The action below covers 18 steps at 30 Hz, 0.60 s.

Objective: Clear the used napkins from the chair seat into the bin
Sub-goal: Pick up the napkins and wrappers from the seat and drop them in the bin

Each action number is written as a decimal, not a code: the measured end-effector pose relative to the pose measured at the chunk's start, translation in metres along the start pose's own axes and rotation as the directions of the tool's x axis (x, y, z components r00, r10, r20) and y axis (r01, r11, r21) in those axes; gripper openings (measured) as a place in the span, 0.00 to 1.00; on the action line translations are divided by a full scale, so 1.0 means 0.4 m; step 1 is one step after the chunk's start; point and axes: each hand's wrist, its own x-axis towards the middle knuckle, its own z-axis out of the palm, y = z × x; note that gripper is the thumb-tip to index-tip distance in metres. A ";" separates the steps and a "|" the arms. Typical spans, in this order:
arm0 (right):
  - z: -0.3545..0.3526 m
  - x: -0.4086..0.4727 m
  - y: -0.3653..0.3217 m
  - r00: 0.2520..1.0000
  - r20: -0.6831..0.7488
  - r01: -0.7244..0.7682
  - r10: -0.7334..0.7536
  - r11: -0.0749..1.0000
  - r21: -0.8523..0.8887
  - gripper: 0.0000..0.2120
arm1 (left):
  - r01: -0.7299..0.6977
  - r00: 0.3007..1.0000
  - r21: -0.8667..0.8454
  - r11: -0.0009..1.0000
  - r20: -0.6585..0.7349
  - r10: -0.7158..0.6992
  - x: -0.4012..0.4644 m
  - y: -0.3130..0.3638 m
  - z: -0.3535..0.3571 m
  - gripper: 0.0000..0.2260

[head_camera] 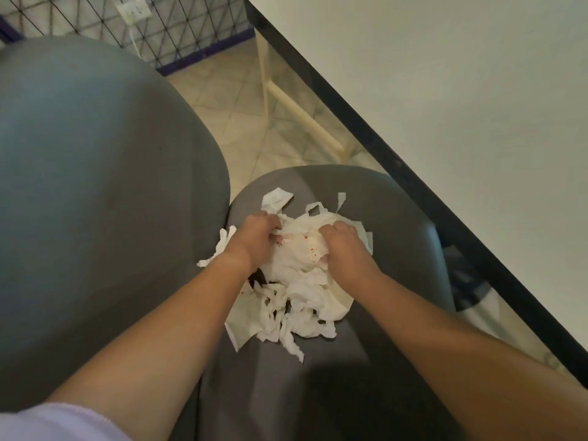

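Observation:
A heap of crumpled white napkins (296, 281), some with small red spots, lies in the middle of the grey chair seat (397, 224). My left hand (257, 237) presses into the heap's left side with fingers curled into the paper. My right hand (342, 246) grips the right side of the same heap. Torn strips spread toward the seat's near edge and out past my left wrist. No bin is in view.
The grey chair back (95, 186) rises at the left. A white table (461, 106) with a black edge (350, 119) runs diagonally at the right, close to the seat. Tiled floor (229, 100), a cream table frame (302, 122) and a wire grid panel (159, 27) lie beyond.

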 end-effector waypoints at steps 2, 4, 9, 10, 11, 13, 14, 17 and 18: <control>-0.003 -0.020 -0.003 1.000 -0.006 -0.001 0.001 1.000 0.010 0.18 | -0.011 0.999 0.027 1.000 -0.049 0.013 -0.028 0.001 -0.017 0.07; -0.007 -0.041 -0.010 1.000 -0.023 -0.012 0.012 1.000 0.018 0.15 | -0.001 0.995 0.034 0.999 -0.102 0.004 -0.051 -0.002 -0.034 0.05; -0.018 -0.115 -0.045 0.996 -0.081 -0.022 0.028 0.998 0.066 0.12 | 0.024 0.986 -0.039 0.999 -0.163 -0.030 -0.131 0.006 -0.075 0.06; -0.019 -0.132 -0.053 0.995 -0.094 -0.014 0.021 0.997 0.069 0.13 | 0.019 0.989 -0.054 0.998 -0.146 -0.026 -0.155 0.014 -0.083 0.08; -0.020 -0.149 -0.061 0.995 -0.101 -0.004 0.011 0.998 0.070 0.13 | 0.003 0.992 -0.069 0.998 -0.128 -0.012 -0.180 0.021 -0.089 0.11; -0.021 -0.181 -0.077 0.996 -0.090 0.009 -0.003 0.998 0.067 0.14 | 0.014 0.995 -0.132 0.991 -0.095 -0.026 -0.226 0.032 -0.095 0.16; -0.020 -0.195 -0.084 0.996 -0.086 0.018 -0.013 0.998 0.062 0.15 | 0.035 0.995 -0.177 0.984 -0.089 -0.052 -0.245 0.038 -0.099 0.17; -0.016 -0.230 -0.097 0.996 -0.090 0.030 -0.024 0.998 0.063 0.15 | 0.078 0.989 -0.300 0.951 -0.098 -0.112 -0.290 0.055 -0.107 0.03; -0.013 -0.240 -0.098 0.996 -0.088 0.028 -0.022 0.997 0.069 0.15 | 0.084 0.987 -0.265 0.961 -0.107 -0.116 -0.302 0.057 -0.111 0.06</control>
